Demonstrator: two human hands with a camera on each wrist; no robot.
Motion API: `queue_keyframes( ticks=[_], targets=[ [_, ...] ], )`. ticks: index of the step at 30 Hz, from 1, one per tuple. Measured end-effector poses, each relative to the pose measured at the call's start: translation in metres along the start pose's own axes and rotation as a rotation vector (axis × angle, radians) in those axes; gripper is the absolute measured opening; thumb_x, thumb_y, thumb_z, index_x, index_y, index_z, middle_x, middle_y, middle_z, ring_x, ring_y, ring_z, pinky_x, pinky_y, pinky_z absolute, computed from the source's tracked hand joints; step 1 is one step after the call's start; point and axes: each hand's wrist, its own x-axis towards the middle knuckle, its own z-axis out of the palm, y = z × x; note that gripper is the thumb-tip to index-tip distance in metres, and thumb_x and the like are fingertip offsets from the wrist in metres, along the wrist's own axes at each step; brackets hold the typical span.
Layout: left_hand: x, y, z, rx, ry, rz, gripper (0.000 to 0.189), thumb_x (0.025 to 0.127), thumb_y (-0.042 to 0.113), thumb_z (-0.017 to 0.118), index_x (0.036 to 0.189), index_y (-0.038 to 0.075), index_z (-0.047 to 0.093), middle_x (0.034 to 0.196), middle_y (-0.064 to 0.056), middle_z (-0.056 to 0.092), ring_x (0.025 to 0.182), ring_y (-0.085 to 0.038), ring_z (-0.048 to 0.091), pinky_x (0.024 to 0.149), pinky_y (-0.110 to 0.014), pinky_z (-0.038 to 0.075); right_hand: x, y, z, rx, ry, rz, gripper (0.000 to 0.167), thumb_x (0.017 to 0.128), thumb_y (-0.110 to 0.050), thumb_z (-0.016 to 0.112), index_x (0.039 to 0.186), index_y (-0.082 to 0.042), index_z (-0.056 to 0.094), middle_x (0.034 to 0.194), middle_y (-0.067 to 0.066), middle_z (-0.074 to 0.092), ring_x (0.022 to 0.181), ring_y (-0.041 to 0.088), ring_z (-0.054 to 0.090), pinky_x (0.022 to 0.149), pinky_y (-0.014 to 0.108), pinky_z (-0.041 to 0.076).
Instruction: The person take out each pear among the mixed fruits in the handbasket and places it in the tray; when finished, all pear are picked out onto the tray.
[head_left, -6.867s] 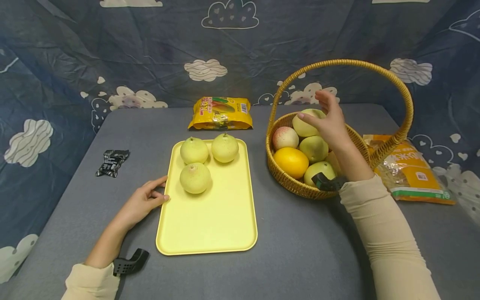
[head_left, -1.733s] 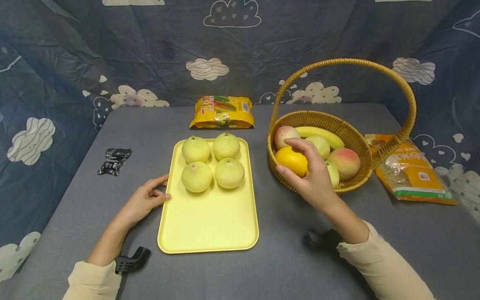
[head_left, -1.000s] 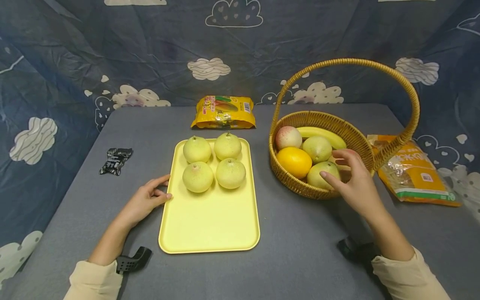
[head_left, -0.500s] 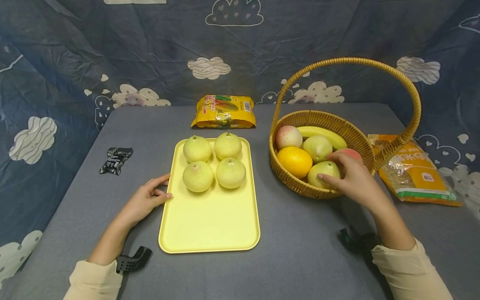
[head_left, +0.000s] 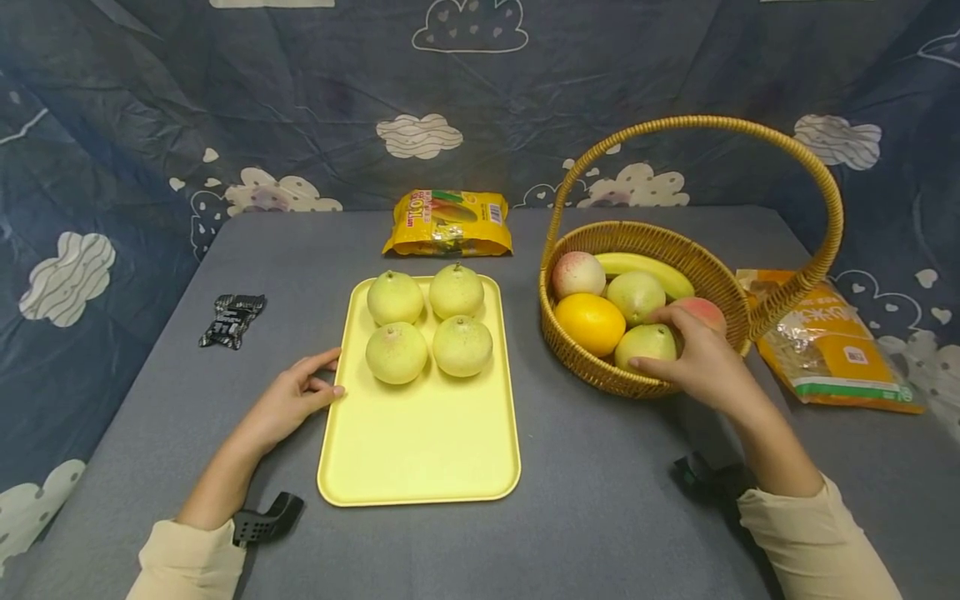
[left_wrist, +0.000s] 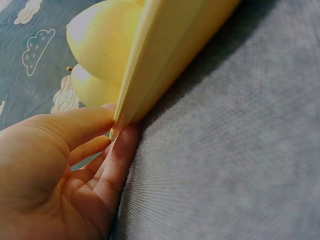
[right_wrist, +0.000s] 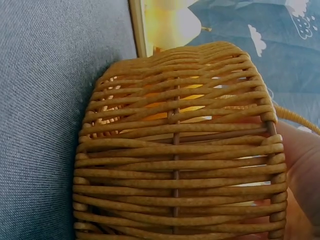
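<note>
My left hand (head_left: pixel 288 406) pinches the left rim of the yellow tray (head_left: pixel 420 450). In the left wrist view, the thumb lies on one side of that rim and the fingers on the other. Several round, pale green fruits with short stems, such as the front right one (head_left: pixel 462 346), sit in two rows on the tray's far half. Inside the wicker basket (head_left: pixel 600 377), my right hand (head_left: pixel 705 362) grips a round green fruit (head_left: pixel 647 346), thumb at its near side and fingers behind it. The basket's woven wall (right_wrist: pixel 175 165) hides this grip in the right wrist view.
Also in the basket are a yellow-orange fruit (head_left: pixel 590 324), another green fruit (head_left: pixel 636 297), a banana (head_left: pixel 652 271) and two peaches. The tall handle (head_left: pixel 697 122) arches overhead. A yellow snack bag (head_left: pixel 450 223), an orange bag (head_left: pixel 832 342) and a black wrapper (head_left: pixel 231 321) lie around.
A fourth green fruit has come onto the tray since the earliest frame. My right hand has moved rightward from above the yellow-orange fruit and closed round the front green fruit. My left hand stays put.
</note>
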Motion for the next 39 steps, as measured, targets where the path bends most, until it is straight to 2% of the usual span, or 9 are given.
queue_keyframes(
  ticks=[6, 11, 14, 17, 19, 22, 25, 29, 39],
  targets=[
    [0.0, 0.001, 0.001, 0.01, -0.002, -0.008, 0.058, 0.087, 0.013, 0.061, 0.137, 0.0, 0.035, 0.118, -0.017, 0.044, 0.079, -0.012, 0.057, 0.069, -0.021, 0.042, -0.003, 0.001, 0.0, 0.045, 0.044, -0.004, 0.057, 0.069, -0.028, 0.078, 0.111, 0.001, 0.052, 0.111, 0.017, 0.051, 0.099, 0.031, 0.044, 0.078, 0.047, 0.033],
    [0.0, 0.004, 0.002, 0.0, 0.001, -0.005, 0.059, 0.086, 0.011, 0.061, 0.137, -0.001, 0.034, 0.118, -0.018, 0.044, 0.079, -0.012, 0.057, 0.068, -0.021, 0.042, -0.009, -0.004, -0.005, 0.108, 0.08, 0.039, 0.056, 0.071, -0.024, 0.077, 0.115, -0.001, 0.051, 0.115, 0.017, 0.048, 0.102, 0.034, 0.046, 0.078, 0.049, 0.039],
    [-0.001, 0.005, 0.002, -0.006, 0.005, -0.001, 0.059, 0.086, 0.011, 0.062, 0.137, -0.001, 0.034, 0.118, -0.018, 0.044, 0.078, -0.011, 0.057, 0.068, -0.021, 0.042, -0.012, -0.013, -0.011, 0.142, 0.105, 0.061, 0.057, 0.072, -0.023, 0.077, 0.119, -0.004, 0.049, 0.121, 0.016, 0.046, 0.106, 0.037, 0.046, 0.075, 0.038, 0.045],
    [-0.001, 0.004, 0.002, -0.013, 0.008, 0.0, 0.059, 0.086, 0.011, 0.062, 0.137, -0.001, 0.035, 0.117, -0.017, 0.044, 0.078, -0.01, 0.057, 0.068, -0.02, 0.042, -0.015, -0.027, -0.016, 0.168, 0.143, 0.052, 0.058, 0.071, -0.02, 0.077, 0.121, -0.008, 0.049, 0.125, 0.01, 0.046, 0.11, 0.034, 0.045, 0.07, 0.02, 0.044],
    [-0.001, 0.003, 0.001, -0.012, 0.008, 0.001, 0.058, 0.086, 0.01, 0.062, 0.136, -0.001, 0.035, 0.117, -0.018, 0.044, 0.078, -0.01, 0.056, 0.068, -0.02, 0.042, -0.017, -0.036, -0.017, 0.191, 0.17, 0.013, 0.059, 0.07, -0.015, 0.078, 0.121, -0.009, 0.05, 0.124, 0.006, 0.047, 0.112, 0.026, 0.044, 0.07, 0.012, 0.04],
    [0.0, 0.002, 0.001, -0.008, 0.006, 0.0, 0.058, 0.086, 0.01, 0.061, 0.136, -0.001, 0.035, 0.117, -0.018, 0.044, 0.079, -0.011, 0.057, 0.069, -0.02, 0.042, -0.018, -0.052, -0.013, 0.24, 0.188, -0.096, 0.059, 0.066, -0.003, 0.079, 0.119, -0.006, 0.053, 0.12, 0.006, 0.05, 0.11, 0.015, 0.044, 0.076, 0.011, 0.039],
    [0.0, 0.0, 0.001, -0.001, 0.001, -0.005, 0.058, 0.086, 0.011, 0.061, 0.137, -0.001, 0.035, 0.117, -0.018, 0.044, 0.079, -0.011, 0.057, 0.069, -0.021, 0.043, -0.019, -0.065, -0.006, 0.275, 0.168, -0.21, 0.06, 0.062, 0.003, 0.079, 0.117, -0.005, 0.054, 0.118, 0.007, 0.051, 0.107, 0.007, 0.044, 0.078, 0.013, 0.039],
    [0.001, 0.0, 0.001, 0.006, -0.005, -0.007, 0.059, 0.086, 0.013, 0.061, 0.137, 0.0, 0.034, 0.118, -0.017, 0.044, 0.08, -0.012, 0.058, 0.069, -0.022, 0.043, -0.021, -0.081, 0.008, 0.286, 0.112, -0.304, 0.061, 0.06, 0.001, 0.082, 0.114, -0.006, 0.055, 0.115, 0.004, 0.054, 0.106, 0.007, 0.045, 0.079, 0.016, 0.039],
    [0.0, 0.0, 0.0, -0.006, 0.004, 0.0, 0.058, 0.086, 0.011, 0.061, 0.137, 0.0, 0.035, 0.117, -0.017, 0.044, 0.078, -0.009, 0.057, 0.069, -0.02, 0.042, -0.018, -0.113, 0.065, 0.32, -0.151, -0.367, 0.055, 0.064, -0.02, 0.082, 0.112, -0.017, 0.054, 0.118, -0.006, 0.052, 0.106, 0.011, 0.049, 0.084, 0.029, 0.042]
  ],
)
